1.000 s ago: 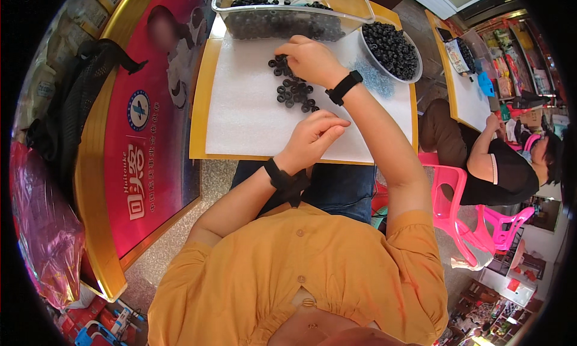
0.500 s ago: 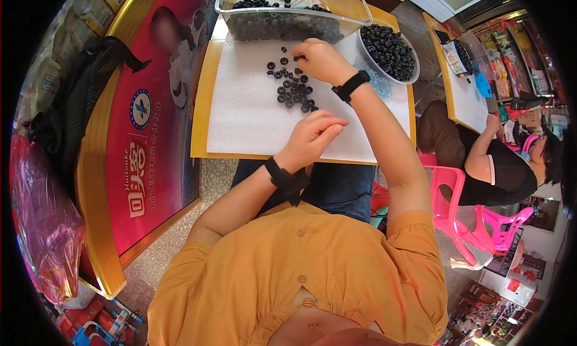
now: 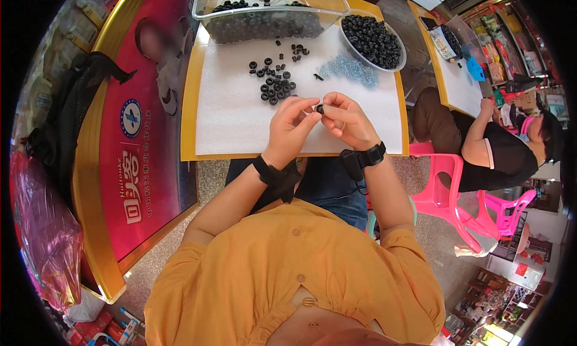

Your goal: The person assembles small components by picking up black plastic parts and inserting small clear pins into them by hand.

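Close above the near part of the white mat (image 3: 240, 129), my left hand (image 3: 291, 126) and my right hand (image 3: 353, 122) meet. Their thumbs and fingertips pinch a small black ring-shaped piece (image 3: 320, 109), partly hidden by the fingers. Just beyond my left hand lies a loose group of black ring-shaped pieces (image 3: 274, 88), with smaller black bits (image 3: 280, 67) among them. Another cluster of black pieces (image 3: 298, 51) sits farther back. A short, thin black piece (image 3: 318, 77) rests alone on the mat beyond my fingertips.
At the back stands a clear plastic box (image 3: 329, 15) partly filled with black pieces. A round white bowl (image 3: 396, 68) heaped with black pieces is at the back right, beside scattered clear-blue bits (image 3: 348, 71). To the right are a pink chair (image 3: 443, 176) and a seated person (image 3: 502, 147).
My right hand has come back from the black pieces toward me and now meets my left hand. A small black ring-shaped piece now shows between their fingertips. The view has shifted slightly.
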`<action>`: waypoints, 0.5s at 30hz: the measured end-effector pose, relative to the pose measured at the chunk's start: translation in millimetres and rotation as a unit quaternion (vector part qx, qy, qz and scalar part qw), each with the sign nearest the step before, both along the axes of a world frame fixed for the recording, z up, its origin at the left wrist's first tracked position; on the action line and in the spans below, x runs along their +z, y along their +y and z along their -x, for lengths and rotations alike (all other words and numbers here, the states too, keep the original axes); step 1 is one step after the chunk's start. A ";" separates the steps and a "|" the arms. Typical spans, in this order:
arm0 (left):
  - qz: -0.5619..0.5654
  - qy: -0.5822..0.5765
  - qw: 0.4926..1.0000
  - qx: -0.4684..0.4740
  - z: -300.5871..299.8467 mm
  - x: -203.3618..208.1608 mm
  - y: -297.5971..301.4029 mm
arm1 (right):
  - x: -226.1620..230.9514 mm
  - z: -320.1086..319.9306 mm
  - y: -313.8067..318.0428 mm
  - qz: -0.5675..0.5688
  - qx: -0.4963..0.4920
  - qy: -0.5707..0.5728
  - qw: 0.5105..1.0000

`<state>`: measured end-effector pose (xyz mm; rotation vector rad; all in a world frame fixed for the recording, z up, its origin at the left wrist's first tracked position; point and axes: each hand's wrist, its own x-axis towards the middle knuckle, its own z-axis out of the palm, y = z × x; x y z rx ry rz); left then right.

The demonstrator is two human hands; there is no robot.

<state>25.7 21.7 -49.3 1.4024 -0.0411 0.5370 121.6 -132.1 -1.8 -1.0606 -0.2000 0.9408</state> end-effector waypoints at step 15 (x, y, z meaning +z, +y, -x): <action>-0.063 0.001 0.996 -0.060 4.4 -1.2 0.7 | -2.4 8.9 -17.4 -0.010 0.022 -0.016 1.000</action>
